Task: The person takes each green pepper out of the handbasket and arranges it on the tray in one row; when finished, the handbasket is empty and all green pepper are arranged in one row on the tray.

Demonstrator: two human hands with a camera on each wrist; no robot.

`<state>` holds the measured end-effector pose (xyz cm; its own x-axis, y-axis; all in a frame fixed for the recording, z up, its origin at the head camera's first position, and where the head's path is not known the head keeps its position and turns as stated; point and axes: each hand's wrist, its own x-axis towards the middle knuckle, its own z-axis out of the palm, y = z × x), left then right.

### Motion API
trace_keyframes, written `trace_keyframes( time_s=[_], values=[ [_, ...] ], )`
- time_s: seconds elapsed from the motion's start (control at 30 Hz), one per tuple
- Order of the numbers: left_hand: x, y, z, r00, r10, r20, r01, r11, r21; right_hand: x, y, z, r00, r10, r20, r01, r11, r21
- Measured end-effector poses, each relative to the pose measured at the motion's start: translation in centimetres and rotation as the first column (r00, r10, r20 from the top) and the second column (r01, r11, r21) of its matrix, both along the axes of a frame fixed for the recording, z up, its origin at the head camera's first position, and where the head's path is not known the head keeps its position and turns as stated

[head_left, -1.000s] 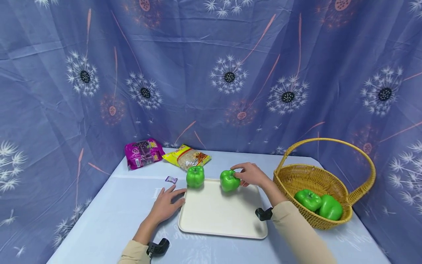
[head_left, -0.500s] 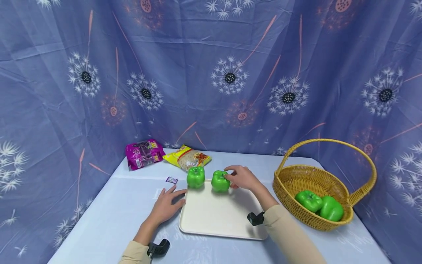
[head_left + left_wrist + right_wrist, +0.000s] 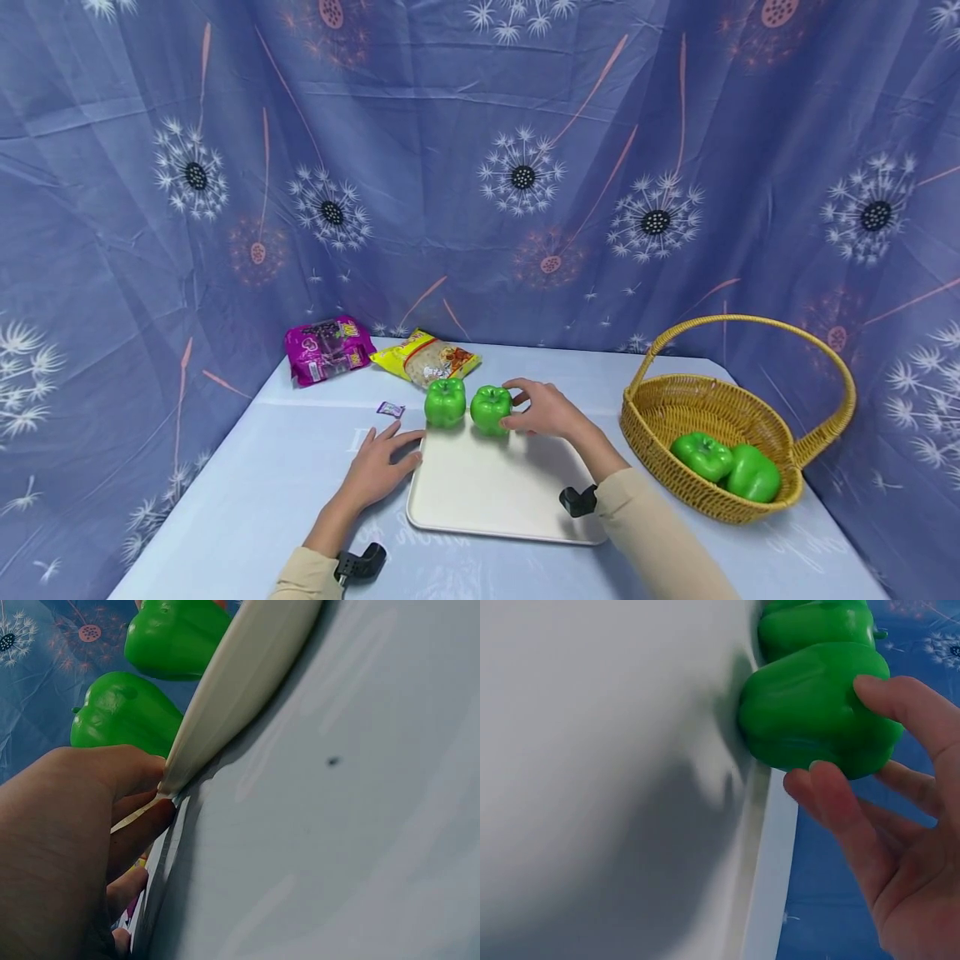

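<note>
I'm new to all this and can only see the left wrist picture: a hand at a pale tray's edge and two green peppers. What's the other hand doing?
Observer: The right hand is holding the right-hand one of those two peppers at the far edge of the tray.
Visitor: Oh! Are those all the peppers there are?
Observer: No, two more green peppers lie in a wicker basket off to the right.
Visitor: And is that other arm wearing any gadget?
Observer: Yes, a small black device sits at the wrist, by the beige sleeve.

Tray (image 3: 251,682) partly outside left wrist view
</note>
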<state>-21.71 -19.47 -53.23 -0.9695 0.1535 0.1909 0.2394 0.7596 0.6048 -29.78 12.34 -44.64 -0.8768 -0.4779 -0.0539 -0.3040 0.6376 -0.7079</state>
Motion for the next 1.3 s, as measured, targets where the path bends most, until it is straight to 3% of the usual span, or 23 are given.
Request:
trace_keyframes(
  time_s=[0.13,0.5,0.73,1.03,1.3],
  values=[
    [0.0,0.0,-0.1,1.0,0.003,-0.001,-0.003,1.0,-0.001,-0.4,-0.4,-0.5,0.999,0.008,-0.047,-0.009,1.0,-0.029],
    [-0.1,-0.1,-0.2,1.0,0.002,-0.01,-0.003,1.0,-0.011,-0.6,-1.4,-1.5,0.997,-0.021,0.071,0.031,0.99,-0.136],
    [0.1,0.0,-0.2,1.0,0.0,-0.004,0.0,1.0,-0.009,-0.2,-1.1,-1.3,0.998,-0.011,0.059,0.017,0.994,-0.111],
    [-0.1,0.1,0.0,1.0,0.0,-0.008,0.0,1.0,-0.014,-0.1,1.0,0.2,0.998,0.033,-0.058,-0.036,0.998,-0.05],
    [0.0,0.1,0.0,1.0,0.001,-0.004,-0.001,1.0,-0.01,0.4,4.0,2.9,0.992,0.077,-0.104,-0.082,0.995,-0.05]
  ],
)
